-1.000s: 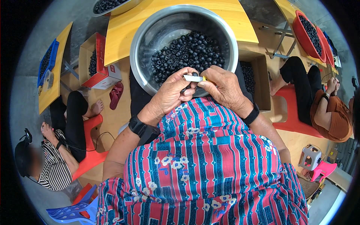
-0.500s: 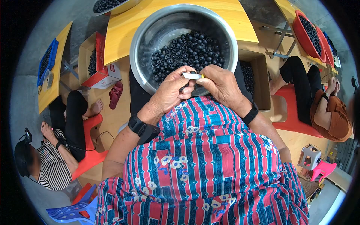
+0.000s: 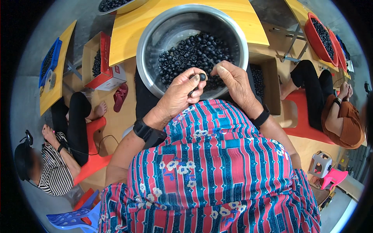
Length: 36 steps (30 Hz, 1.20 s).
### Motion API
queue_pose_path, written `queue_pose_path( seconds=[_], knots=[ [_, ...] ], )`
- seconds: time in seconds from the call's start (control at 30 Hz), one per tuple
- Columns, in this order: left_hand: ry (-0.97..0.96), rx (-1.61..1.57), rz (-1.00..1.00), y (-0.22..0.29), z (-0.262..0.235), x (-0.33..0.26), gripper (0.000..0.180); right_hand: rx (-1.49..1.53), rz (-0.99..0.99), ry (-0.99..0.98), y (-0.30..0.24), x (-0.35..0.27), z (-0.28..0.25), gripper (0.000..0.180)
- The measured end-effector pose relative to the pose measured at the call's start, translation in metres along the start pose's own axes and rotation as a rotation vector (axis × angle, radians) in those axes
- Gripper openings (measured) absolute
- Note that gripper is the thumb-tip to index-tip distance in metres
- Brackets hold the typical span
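My left hand (image 3: 179,89) is closed around a small round black piece (image 3: 202,77), pinched between thumb and fingertips above the bowl's near side. A second dark bit shows lower down among these fingers. To its right, my right hand (image 3: 236,83) is closed on a small knife (image 3: 210,60). Its thin blade looks dark here and points up and left over the bowl; the fingers cover the handle. Beneath both hands, a wide steel bowl (image 3: 143,42) holds many loose black pieces (image 3: 186,54), some with a round hollow showing.
The bowl partly overlaps a yellow table (image 3: 124,39). Cardboard boxes of black pieces stand left (image 3: 91,66) and right (image 3: 272,73). A dark red slipper (image 3: 121,97) lies on the floor. Seated people (image 3: 54,163) flank me on red stools; one red basin (image 3: 318,39) holds black pieces.
My right hand has moved slightly right, drawing the knife away from the piece in my left hand. The blade has turned from pointing left to up-left. My left hand keeps its grip.
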<state>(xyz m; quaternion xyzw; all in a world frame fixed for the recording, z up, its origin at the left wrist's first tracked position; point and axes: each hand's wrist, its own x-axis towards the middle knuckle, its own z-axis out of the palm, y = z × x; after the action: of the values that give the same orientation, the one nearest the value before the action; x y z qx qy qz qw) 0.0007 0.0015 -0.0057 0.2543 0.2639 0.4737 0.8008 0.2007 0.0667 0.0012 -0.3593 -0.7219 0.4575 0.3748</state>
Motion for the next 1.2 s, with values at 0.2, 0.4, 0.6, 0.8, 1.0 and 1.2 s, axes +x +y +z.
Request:
queue_pose_path(
  seconds=[0.2,0.4,0.6,0.8,1.0,1.2],
  knots=[
    [0.046,-0.015,0.013,-0.002,0.000,0.000,0.018,0.006,-0.013,-0.122,-0.008,-0.002,-0.003,0.029],
    [0.018,0.055,0.021,0.000,-0.002,0.002,0.019,-0.209,-0.177,-0.187,-0.012,-0.003,-0.003,0.023],
    [0.042,0.073,0.037,-0.001,0.001,0.001,0.021,-0.347,-0.254,-0.186,-0.012,-0.003,-0.002,0.025],
    [0.046,0.078,0.032,-0.001,0.002,0.001,0.021,-0.371,-0.237,-0.152,-0.013,-0.005,-0.002,0.024],
    [0.043,0.072,0.032,-0.002,-0.001,0.002,0.021,-0.377,-0.244,-0.145,-0.013,-0.005,-0.002,0.024],
    [0.029,0.079,0.011,-0.002,0.000,0.003,0.021,-0.363,-0.144,-0.068,-0.006,-0.001,-0.002,0.025]
  ],
)
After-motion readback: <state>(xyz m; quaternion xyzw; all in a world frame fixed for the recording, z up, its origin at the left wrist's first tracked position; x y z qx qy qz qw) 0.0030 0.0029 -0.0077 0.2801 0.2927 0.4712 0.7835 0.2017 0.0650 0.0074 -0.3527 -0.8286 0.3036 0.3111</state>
